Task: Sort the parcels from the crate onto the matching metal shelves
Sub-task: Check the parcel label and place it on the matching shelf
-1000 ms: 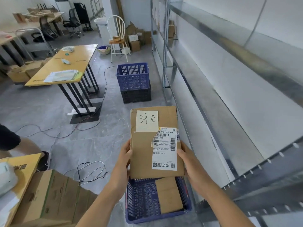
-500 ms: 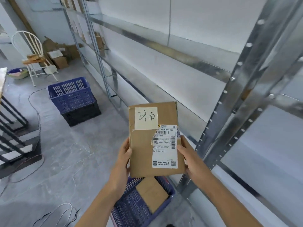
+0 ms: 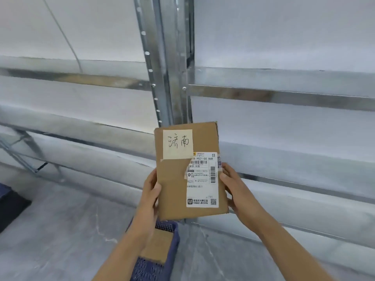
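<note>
Both hands, left hand and right hand, hold a cardboard parcel upright, fingers clamped on its edges. Bare metal shelves fill the view from nine to three o'clock. A blue crate sits on grey floor at six.

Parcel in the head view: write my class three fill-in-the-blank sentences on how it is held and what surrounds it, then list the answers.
1. The parcel is gripped by ____ hands, the left hand and right hand on opposite edges.
2. The handwritten note sits ____ the printed label.
3. Below the parcel, the crate is ____ in colour.

Answers: two; above; blue
</note>
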`<state>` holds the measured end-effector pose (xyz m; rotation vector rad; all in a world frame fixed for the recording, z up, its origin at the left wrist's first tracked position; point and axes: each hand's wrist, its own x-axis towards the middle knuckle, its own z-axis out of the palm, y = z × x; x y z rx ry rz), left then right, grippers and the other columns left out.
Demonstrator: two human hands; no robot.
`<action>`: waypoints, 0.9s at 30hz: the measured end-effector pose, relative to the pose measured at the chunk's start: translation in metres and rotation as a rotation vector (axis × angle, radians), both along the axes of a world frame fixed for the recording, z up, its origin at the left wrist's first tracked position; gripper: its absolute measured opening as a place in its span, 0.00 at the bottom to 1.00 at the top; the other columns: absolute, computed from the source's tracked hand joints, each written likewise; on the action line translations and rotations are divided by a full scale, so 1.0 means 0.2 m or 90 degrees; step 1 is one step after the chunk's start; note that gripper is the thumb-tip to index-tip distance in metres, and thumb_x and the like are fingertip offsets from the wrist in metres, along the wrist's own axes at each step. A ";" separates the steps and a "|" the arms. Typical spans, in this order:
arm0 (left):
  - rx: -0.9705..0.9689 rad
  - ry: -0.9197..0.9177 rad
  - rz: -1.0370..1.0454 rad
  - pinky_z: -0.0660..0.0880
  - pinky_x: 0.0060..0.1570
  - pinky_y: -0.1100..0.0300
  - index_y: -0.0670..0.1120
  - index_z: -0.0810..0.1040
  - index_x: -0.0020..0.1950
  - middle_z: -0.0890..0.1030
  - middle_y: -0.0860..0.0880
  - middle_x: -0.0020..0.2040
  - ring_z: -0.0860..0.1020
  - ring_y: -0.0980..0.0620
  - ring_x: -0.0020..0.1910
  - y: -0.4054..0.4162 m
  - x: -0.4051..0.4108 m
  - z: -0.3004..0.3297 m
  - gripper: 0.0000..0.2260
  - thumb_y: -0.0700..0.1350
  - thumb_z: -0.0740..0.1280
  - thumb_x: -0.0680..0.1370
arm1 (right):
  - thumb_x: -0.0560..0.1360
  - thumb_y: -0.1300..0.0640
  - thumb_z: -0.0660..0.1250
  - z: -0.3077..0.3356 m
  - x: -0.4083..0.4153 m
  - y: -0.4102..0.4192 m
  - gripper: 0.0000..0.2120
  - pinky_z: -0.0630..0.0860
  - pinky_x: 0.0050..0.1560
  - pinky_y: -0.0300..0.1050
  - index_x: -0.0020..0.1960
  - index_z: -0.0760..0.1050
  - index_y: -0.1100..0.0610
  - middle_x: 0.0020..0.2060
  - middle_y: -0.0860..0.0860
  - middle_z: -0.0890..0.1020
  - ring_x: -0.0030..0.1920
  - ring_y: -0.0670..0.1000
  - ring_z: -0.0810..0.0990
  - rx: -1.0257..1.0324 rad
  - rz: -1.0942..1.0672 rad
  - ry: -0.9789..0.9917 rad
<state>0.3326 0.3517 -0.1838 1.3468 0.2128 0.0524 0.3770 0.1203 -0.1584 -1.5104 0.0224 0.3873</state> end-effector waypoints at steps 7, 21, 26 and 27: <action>-0.011 -0.017 -0.193 0.76 0.59 0.58 0.66 0.73 0.69 0.81 0.64 0.67 0.81 0.66 0.62 -0.72 0.05 0.11 0.16 0.51 0.60 0.84 | 0.86 0.50 0.58 0.09 -0.33 -0.71 0.15 0.78 0.63 0.55 0.59 0.78 0.31 0.63 0.41 0.84 0.65 0.45 0.81 0.019 -0.222 -0.040; -0.014 -0.058 -0.557 0.74 0.70 0.38 0.70 0.69 0.75 0.76 0.62 0.74 0.71 0.52 0.77 -2.23 -0.47 0.27 0.21 0.59 0.61 0.81 | 0.86 0.51 0.58 0.25 -1.37 -2.09 0.11 0.77 0.51 0.43 0.64 0.74 0.40 0.60 0.40 0.84 0.64 0.44 0.80 -0.016 -0.529 -0.120; -0.003 -0.083 -0.637 0.74 0.68 0.33 0.70 0.70 0.74 0.76 0.60 0.75 0.72 0.50 0.76 -2.61 -0.70 0.32 0.21 0.59 0.61 0.80 | 0.86 0.50 0.57 0.29 -1.71 -2.40 0.10 0.76 0.52 0.45 0.63 0.75 0.42 0.60 0.44 0.84 0.64 0.45 0.80 -0.024 -0.595 -0.139; -0.002 -0.087 -0.649 0.75 0.68 0.32 0.69 0.69 0.75 0.76 0.60 0.75 0.72 0.50 0.76 -2.68 -0.74 0.34 0.22 0.60 0.61 0.80 | 0.87 0.50 0.57 0.30 -1.77 -2.45 0.10 0.76 0.52 0.46 0.64 0.74 0.43 0.60 0.45 0.84 0.64 0.45 0.80 -0.029 -0.601 -0.145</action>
